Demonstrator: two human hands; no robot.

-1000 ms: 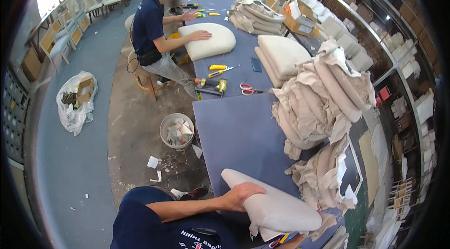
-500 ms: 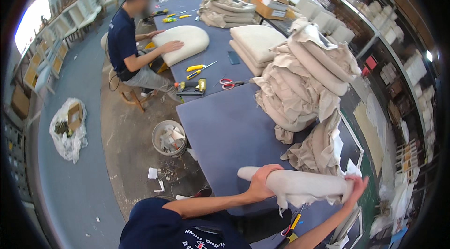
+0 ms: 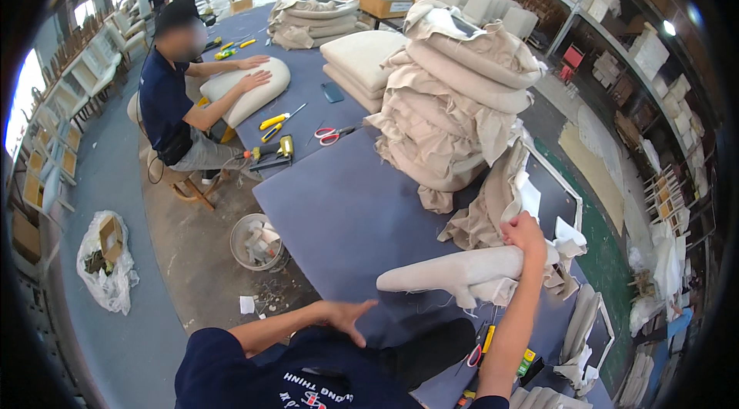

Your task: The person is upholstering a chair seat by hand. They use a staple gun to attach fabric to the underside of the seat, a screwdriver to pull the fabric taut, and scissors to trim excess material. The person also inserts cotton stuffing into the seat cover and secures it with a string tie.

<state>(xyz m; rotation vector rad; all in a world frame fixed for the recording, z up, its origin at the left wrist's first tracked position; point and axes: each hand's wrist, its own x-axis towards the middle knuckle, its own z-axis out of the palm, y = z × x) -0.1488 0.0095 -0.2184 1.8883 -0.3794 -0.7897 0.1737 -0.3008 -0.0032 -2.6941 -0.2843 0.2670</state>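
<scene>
A cushion (image 3: pixel 431 270) covered in pale fabric, with ragged cloth edges along its near side, lies on the blue-grey table by its front edge. My left hand (image 3: pixel 348 320) is apart from it, empty, with thumb and fingers spread. Over the cushion's right end reaches my right arm. My right hand (image 3: pixel 524 232) has its fingers closed at the edge of the loose beige fabric (image 3: pixel 496 197) of a cushion standing behind. Its fingertips are partly hidden. White sheet scraps (image 3: pixel 568 236) stick out to the right of that hand.
A tall pile of beige covered cushions (image 3: pixel 454 101) stands at the back right. Red-handled scissors (image 3: pixel 329 134) and a staple gun (image 3: pixel 273 152) lie farther off. A co-worker (image 3: pixel 173 86) presses both hands on a cushion (image 3: pixel 254 90). A scrap bucket (image 3: pixel 256 242) stands left of the table.
The pale cushion, held between both hands before, now rests on the table. My left hand has let go and drawn back toward me; my right has moved away to the fabric behind.
</scene>
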